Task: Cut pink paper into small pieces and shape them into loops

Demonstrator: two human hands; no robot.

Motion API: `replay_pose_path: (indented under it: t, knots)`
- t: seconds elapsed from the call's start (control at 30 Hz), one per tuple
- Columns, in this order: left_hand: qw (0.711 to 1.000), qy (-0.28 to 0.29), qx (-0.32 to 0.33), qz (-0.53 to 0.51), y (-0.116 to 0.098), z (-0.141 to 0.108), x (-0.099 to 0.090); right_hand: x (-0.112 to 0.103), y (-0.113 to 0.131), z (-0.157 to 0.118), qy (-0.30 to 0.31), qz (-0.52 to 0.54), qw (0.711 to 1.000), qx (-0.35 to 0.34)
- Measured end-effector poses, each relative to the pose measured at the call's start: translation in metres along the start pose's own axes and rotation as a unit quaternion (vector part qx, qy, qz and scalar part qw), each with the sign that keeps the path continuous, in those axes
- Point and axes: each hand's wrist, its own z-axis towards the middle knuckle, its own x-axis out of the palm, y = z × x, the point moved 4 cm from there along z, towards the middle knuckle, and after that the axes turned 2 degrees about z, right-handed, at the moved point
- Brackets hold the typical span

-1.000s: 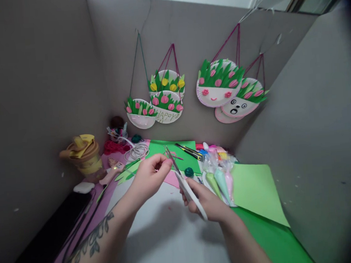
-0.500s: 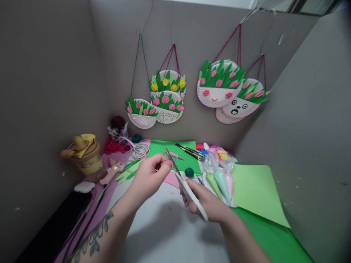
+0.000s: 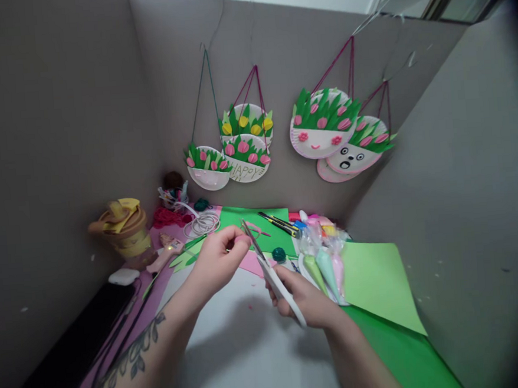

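My right hand (image 3: 299, 294) is closed around the white handles of a pair of scissors (image 3: 271, 273), blades pointing up and away to the left. Beside the blades, my left hand (image 3: 222, 252) pinches a small pink paper piece (image 3: 243, 240), mostly covered by the fingers. Whether the blades touch the paper I cannot tell. Under and behind the hands lie a pink paper sheet (image 3: 251, 263) and a green sheet (image 3: 269, 214). A dark green yarn ball (image 3: 279, 254) sits just beyond the scissors.
Two cutters (image 3: 281, 223) and clay-filled bags (image 3: 325, 269) lie right of the hands, near a light green sheet (image 3: 383, 283). At left stand a lidded cup (image 3: 131, 235), a coiled cable (image 3: 202, 224) and a black device (image 3: 80, 333). Decorated paper plates (image 3: 321, 139) hang behind.
My left fingers have shifted slightly left, and the pink paper piece shows a little less beside the blades. My right hand keeps its hold on the scissors.
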Motion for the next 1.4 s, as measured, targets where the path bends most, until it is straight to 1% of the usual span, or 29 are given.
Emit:
replay_pose_path:
  t: [0.4, 0.63, 0.9, 1.0, 1.1, 1.2, 1.3, 1.4]
  knots:
    - [1.0, -0.001, -0.006, -0.006, 0.0, 0.0, -0.002, 0.001, 0.001, -0.001, -0.004, -0.01, 1.0, 0.011]
    - [1.0, 0.001, -0.007, -0.005, -0.001, 0.001, -0.003, 0.001, 0.001, 0.0, 0.0, 0.006, 1.0, 0.013]
    - [1.0, -0.002, -0.007, -0.015, 0.003, 0.001, -0.005, 0.0, 0.004, 0.0, -0.011, 0.014, 1.0, -0.009]
    - [1.0, -0.005, -0.006, -0.017, 0.001, 0.001, -0.008, -0.002, 0.003, 0.001, -0.032, 0.026, 0.999, -0.009]
    - [1.0, -0.011, -0.004, -0.02, 0.001, 0.001, -0.009, -0.006, -0.002, 0.003, -0.072, 0.044, 0.996, 0.006]
    - [0.999, -0.01, -0.025, -0.036, 0.005, 0.003, -0.008, -0.012, -0.009, 0.005, -0.106, 0.068, 0.992, 0.006]
    - [0.995, -0.002, -0.06, -0.081, 0.012, 0.006, -0.004, -0.018, -0.012, 0.004, -0.132, 0.086, 0.987, -0.016]
    - [0.988, 0.01, -0.062, -0.142, 0.016, 0.007, 0.003, -0.023, -0.008, -0.001, -0.158, 0.085, 0.984, -0.011]
